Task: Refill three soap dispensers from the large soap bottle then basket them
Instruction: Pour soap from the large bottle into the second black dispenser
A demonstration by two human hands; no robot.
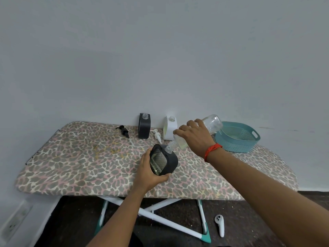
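My left hand (148,173) grips a black dispenser with a clear patterned front (162,162), tilted above the board. My right hand (195,135) holds the large clear soap bottle (212,123) tipped down, its neck meeting the dispenser's open mouth. A little pale liquid sits near the bottle's neck. A second black dispenser (144,126) and a white dispenser (170,128) stand uncapped at the back by the wall. A black pump head (124,131) and a white pump head (157,135) lie loose beside them.
A teal basket (237,136) rests at the back right of the leopard-print ironing board (85,157). The wall runs right behind the board. A white controller (219,225) lies on the dark floor below, near the board's legs.
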